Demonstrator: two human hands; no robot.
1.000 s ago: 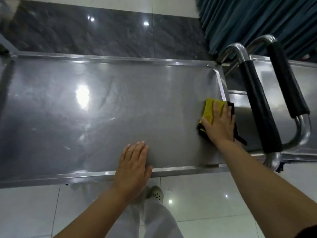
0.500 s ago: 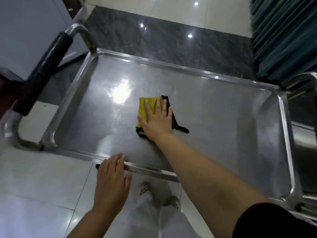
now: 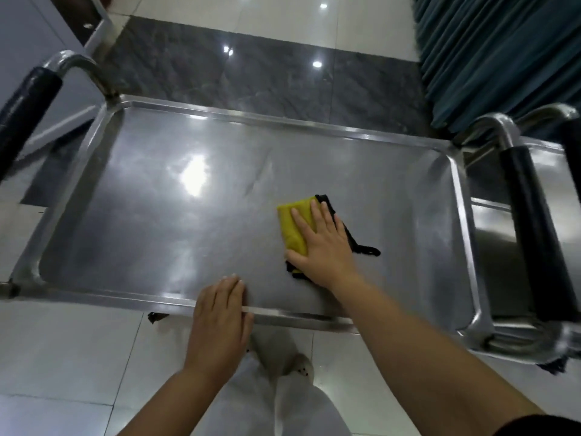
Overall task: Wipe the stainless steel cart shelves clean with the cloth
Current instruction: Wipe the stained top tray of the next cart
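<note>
The top shelf point(image 3: 176, 215) of a stainless steel cart fills the middle of the view, shiny with a raised rim. A folded yellow cloth point(image 3: 292, 225) with a black edge lies flat on it, right of centre. My right hand point(image 3: 323, 247) presses on the cloth with straight fingers, covering its right half. My left hand point(image 3: 220, 322) rests flat over the shelf's near rim, fingers straight, holding nothing.
A black-padded handle point(image 3: 531, 228) stands at the cart's right end and another point(image 3: 22, 111) at the left end. A second steel cart point(image 3: 490, 247) sits just right. Teal curtains point(image 3: 490, 48) hang at the back right. White and grey floor tiles surround the cart.
My right hand slid the cloth from the right end to the left part of the shelf, then back toward the right of centre. My left hand stayed on the near rim.
</note>
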